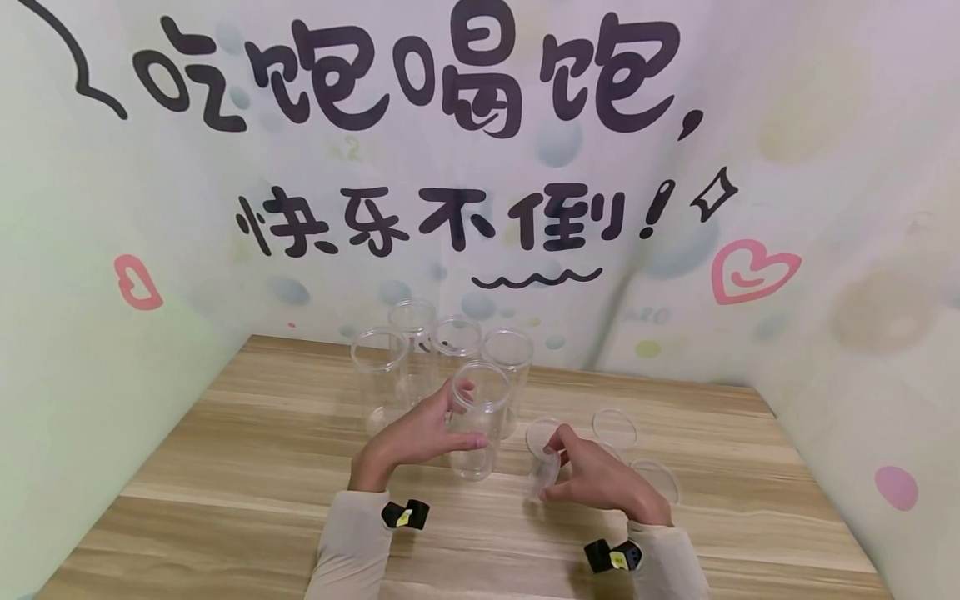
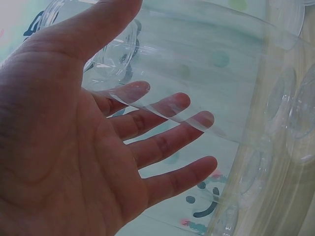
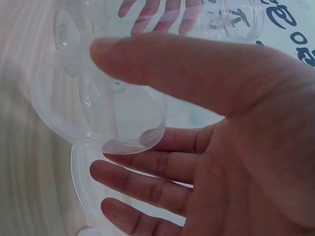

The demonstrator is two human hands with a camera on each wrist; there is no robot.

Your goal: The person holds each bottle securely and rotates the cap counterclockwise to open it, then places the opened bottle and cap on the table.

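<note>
A tall clear plastic cup (image 1: 483, 417) stands upright near the middle of the table. My left hand (image 1: 420, 433) grips it from the left, thumb on the near side and fingers on the far side. In the left wrist view the transparent wall of the cup (image 2: 221, 64) passes between thumb and fingers. To the right of the cup, my right hand (image 1: 596, 475) pinches a round clear lid (image 1: 546, 477) by its edge. The right wrist view shows this lid (image 3: 98, 125) between thumb and fingertips, tilted up and apart from the cup.
Several more clear cups, one at the left (image 1: 378, 383) and one at the right (image 1: 513, 375), stand grouped behind the held cup. Loose clear lids lie on the wooden table (image 1: 247, 467) by my right hand, including a far lid (image 1: 615, 429) and a near lid (image 1: 658, 479).
</note>
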